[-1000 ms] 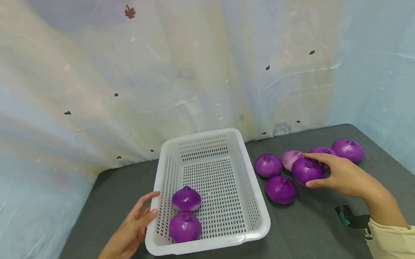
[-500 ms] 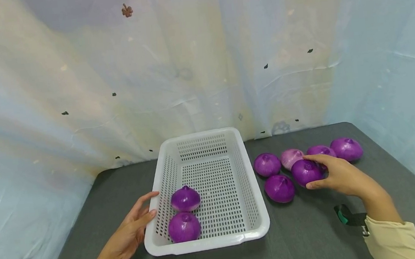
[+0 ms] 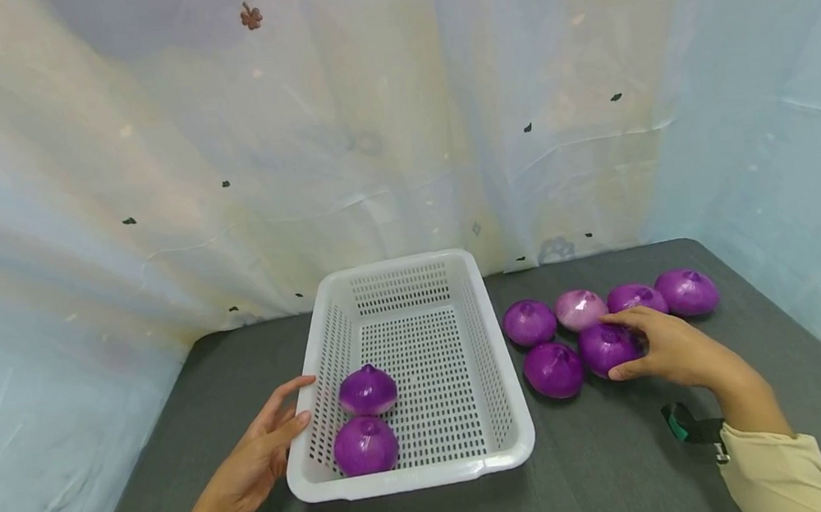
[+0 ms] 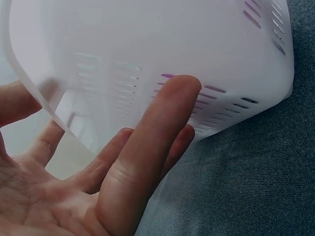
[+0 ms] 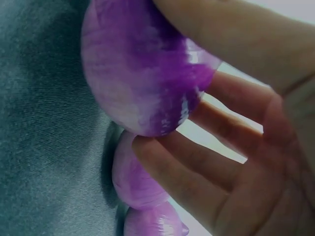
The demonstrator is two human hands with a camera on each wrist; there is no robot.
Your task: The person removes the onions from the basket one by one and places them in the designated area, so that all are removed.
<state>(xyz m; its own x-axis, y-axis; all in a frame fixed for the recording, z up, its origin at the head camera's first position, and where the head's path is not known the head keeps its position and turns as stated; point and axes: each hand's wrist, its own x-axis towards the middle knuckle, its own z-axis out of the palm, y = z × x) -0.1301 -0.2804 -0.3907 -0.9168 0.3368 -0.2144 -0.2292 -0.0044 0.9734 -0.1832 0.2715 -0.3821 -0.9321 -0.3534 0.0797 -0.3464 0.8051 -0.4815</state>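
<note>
The right grip [image 3: 675, 350] pinches a purple onion [image 3: 603, 350] — which sits a little lower than a second ago, so it seems to be joining the loose onions [image 3: 554, 372] between the basket [image 3: 395, 484] and the counter's [image 3: 594, 469] far right corner. The left grip [image 3: 255, 452], loosely spread, touches the basket, where two more onions [image 3: 365, 448] lie.

Right hand [image 5: 266, 172] held a purple onion [image 5: 142, 69]

The thumb [image 5: 236, 29] lay along the onion's near side, a fingertip [image 5: 147, 147] against its far side. Its glossy, dark top faced the palm; its paler, streaked side faced the woven surface [image 5: 44, 128]. Farther off stood two more onions [image 5: 138, 179], one beyond the other, partly hidden.
</note>
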